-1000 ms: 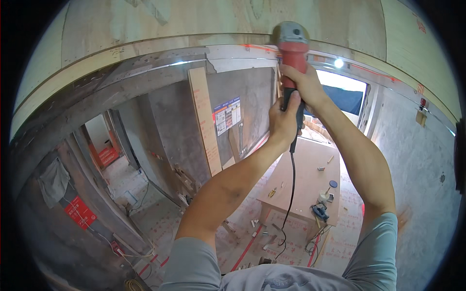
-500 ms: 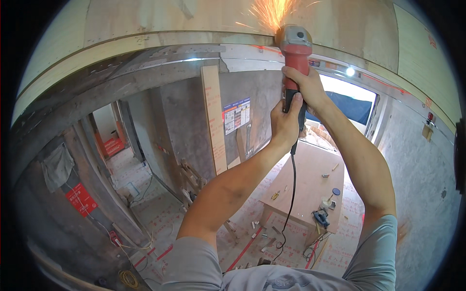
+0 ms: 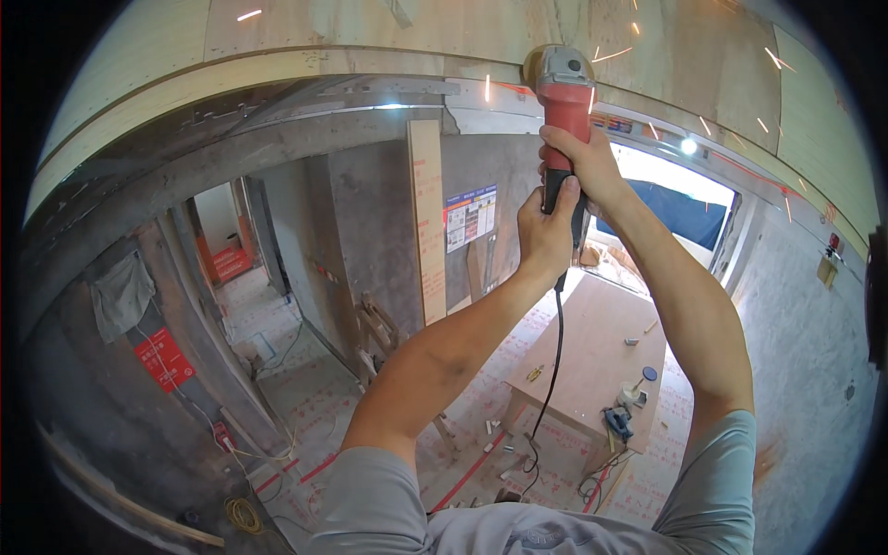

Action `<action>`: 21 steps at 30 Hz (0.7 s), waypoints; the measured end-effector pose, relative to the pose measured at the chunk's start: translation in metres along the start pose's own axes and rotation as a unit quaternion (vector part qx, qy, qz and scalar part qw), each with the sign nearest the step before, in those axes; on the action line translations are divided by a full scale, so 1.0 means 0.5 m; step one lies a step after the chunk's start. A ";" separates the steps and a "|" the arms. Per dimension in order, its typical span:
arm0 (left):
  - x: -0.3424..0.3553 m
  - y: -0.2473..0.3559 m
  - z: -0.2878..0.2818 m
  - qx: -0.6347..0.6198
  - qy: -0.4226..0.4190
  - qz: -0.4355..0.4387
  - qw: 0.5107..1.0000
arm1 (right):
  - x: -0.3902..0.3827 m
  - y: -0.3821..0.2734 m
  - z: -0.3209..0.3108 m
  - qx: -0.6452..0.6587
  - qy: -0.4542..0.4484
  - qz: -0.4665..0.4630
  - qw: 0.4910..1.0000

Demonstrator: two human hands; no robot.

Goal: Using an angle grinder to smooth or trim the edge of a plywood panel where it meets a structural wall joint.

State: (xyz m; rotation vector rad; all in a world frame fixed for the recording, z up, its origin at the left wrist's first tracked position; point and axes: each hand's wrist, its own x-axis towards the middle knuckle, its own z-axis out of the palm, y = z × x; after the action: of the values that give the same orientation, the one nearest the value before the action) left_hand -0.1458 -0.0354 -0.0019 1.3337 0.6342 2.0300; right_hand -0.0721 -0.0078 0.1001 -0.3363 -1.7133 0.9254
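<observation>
Overhead, both hands grip a red and black angle grinder [image 3: 566, 104] held upright, its grey head and round guard at the wooden ceiling panel [image 3: 444, 32]. My right hand [image 3: 592, 166] wraps the red body. Just below it, my left hand [image 3: 548, 227] is closed round the black rear handle. A black power cord [image 3: 559, 347] hangs from the handle down past the table. Loose sparks fly in separate streaks around the head. Whether the disc touches the panel edge is hidden by the guard.
Below stands a wooden worktable [image 3: 592, 324] carrying a blue power tool [image 3: 617, 423] and small items. A tall board [image 3: 426, 222] leans on the grey wall near a poster [image 3: 470, 218]. Offcuts and cords lie on the covered floor. A coiled yellow cable [image 3: 243, 515] lies lower left.
The dense spray of sparks at the grinder's head has broken into scattered single streaks. The room has shifted slightly right in view. Both hands keep their hold on the grinder.
</observation>
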 end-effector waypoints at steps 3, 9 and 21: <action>-0.004 0.013 0.006 0.011 0.001 -0.011 1.000 | -0.006 -0.006 -0.001 0.003 0.017 -0.004 1.000; -0.001 0.020 0.009 0.062 -0.006 -0.042 0.997 | -0.006 -0.004 -0.014 0.012 0.053 0.008 0.998; -0.015 0.060 -0.054 0.020 0.058 0.022 0.998 | 0.013 -0.020 0.084 0.005 -0.049 -0.013 0.999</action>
State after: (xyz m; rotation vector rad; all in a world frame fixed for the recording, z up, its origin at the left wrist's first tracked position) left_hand -0.1753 -0.0629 0.0037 1.2710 0.7069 2.1519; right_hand -0.1102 -0.0272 0.1081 -0.2647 -1.7984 0.9436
